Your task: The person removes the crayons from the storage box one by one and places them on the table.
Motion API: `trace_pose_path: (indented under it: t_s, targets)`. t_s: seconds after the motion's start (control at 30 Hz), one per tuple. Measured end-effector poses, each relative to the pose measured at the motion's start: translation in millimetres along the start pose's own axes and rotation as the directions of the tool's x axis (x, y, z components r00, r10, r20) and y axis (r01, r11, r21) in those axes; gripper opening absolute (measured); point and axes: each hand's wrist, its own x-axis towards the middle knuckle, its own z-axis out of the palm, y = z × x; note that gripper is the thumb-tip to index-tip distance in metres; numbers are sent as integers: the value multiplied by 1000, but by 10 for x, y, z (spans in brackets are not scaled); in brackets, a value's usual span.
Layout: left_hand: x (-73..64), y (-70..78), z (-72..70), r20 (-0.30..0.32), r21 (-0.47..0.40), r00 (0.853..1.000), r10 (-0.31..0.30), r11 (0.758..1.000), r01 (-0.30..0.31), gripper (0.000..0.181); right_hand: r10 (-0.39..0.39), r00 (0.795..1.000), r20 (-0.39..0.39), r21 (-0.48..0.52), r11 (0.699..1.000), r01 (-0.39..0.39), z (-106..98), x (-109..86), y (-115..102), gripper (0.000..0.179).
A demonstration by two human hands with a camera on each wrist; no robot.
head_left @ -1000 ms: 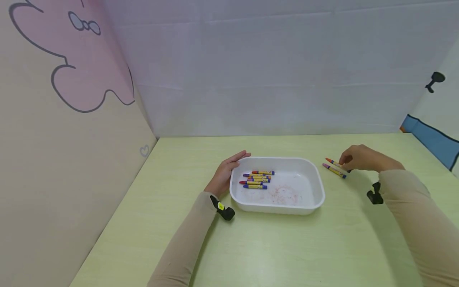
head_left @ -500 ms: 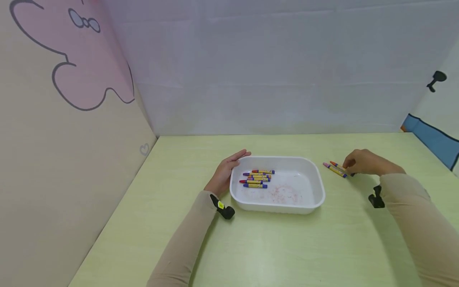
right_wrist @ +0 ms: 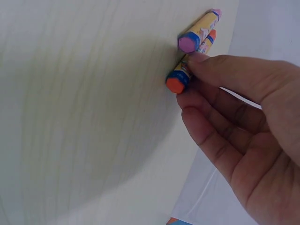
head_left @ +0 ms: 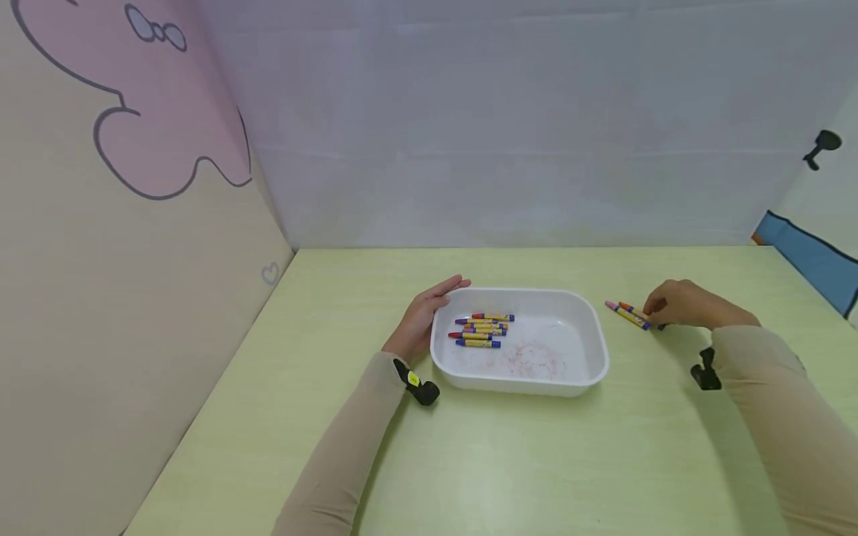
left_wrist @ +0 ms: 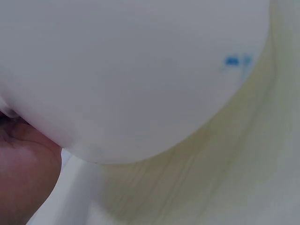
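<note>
My left hand (head_left: 417, 321) holds the left end of a white plastic tray (head_left: 519, 385), thumb at the rim and fingers along the outer side. The tray's pale wall (left_wrist: 131, 84) fills most of the left wrist view. Several crayons (head_left: 478, 344) in yellow wrappers lie side by side in the tray's left half. On the table to the right, my right hand (head_left: 684, 304) pinches an orange crayon (right_wrist: 177, 83) between thumb and fingers. A pink crayon (head_left: 626, 315) lies close alongside it, not held.
The pale green table (head_left: 509, 461) runs back to a white sheet-like wall (head_left: 503, 149). A side panel with a pink drawing (head_left: 167, 126) stands at the left. Reddish marks (head_left: 532, 359) spot the tray's floor.
My right hand has shifted slightly right and nearer, and the orange crayon has slid back with it along the pink one. The left hand and tray have stayed put.
</note>
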Motion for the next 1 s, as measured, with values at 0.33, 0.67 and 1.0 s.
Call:
trace_pose_path:
  t_s: [0.33,0.67,1.0]
  targets:
    - [5,8,6,-1,1,1000,0,1000,0,48,25,1000,-17,-26,999,-25,-35,-26,-25,24]
    - [4,-7,-16,1,18,1000,6,1000,-6,48,6,999,-40,-74,997,-9,-140,-47,-150,25]
    - [-2,-3,-11,-5,8,1000,1,1000,-1,47,-11,998,-56,-73,997,7,-265,-13,-350,27]
